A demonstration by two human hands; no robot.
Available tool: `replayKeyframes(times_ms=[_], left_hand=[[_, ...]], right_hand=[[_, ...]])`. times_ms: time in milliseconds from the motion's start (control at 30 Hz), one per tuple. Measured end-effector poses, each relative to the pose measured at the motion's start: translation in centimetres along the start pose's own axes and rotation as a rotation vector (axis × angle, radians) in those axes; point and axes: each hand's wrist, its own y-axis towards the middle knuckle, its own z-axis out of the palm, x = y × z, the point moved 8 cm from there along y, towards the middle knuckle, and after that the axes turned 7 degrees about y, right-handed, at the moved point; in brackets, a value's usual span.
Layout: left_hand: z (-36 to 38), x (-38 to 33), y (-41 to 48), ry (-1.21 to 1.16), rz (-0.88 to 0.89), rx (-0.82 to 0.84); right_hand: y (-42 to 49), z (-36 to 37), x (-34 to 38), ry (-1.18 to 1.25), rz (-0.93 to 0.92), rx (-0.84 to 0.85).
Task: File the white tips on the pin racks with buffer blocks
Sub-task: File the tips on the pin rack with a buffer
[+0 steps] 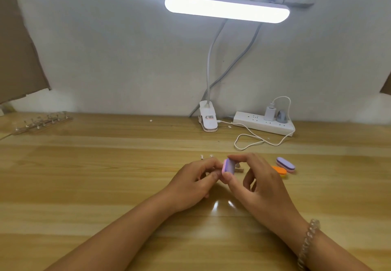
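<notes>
Here, filing looks under way on the glossy wood-grain table (105, 186); the right hand (260, 177) pinches a rounded, spongy-looking pink-and-lilac buffer block (228, 166) against the pin rack (239, 169), gripped by the curled left hand (190, 180); small white tips (201, 156) poke out beside it; a second rack (42, 122) waits far left, probably unfiled; a spare lilac block (285, 164) and an orange block (279, 170) lie right.

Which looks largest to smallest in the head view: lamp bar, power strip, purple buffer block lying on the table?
Lamp bar, power strip, purple buffer block. The block lies nearer the camera yet looks smallest.
</notes>
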Motion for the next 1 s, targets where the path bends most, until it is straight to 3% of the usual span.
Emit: replayKeyframes(times_ms=[133,267,400,533,700,867,1000], left_hand=[[0.0,0.1,0.1,-0.010,-0.006,0.003],[0.0,0.3,-0.1,-0.002,-0.018,0.010],[0.1,0.1,0.0,-0.021,-0.020,0.025],[0.0,0.2,-0.1,-0.007,-0.014,0.018],[0.1,0.3,0.1,-0.010,-0.022,0.015],[0.0,0.4,-0.1,-0.015,-0.032,0.011],[0.0,0.1,0.1,-0.009,-0.021,0.014]], right_hand=[[0.2,0.0,-1.1,-0.009,0.070,-0.016],[-0.3,0.6,0.2,-0.019,-0.037,0.048],[0.3,-0.1,-1.6,-0.001,0.082,-0.002],[-0.4,0.9,0.6,-0.071,-0.080,0.075],[0.3,0.1,-2.1,-0.031,0.106,0.006],[-0.5,0.9,0.6,-0.084,-0.077,0.080],[0.4,0.1,-1.9,-0.016,0.109,0.005]])
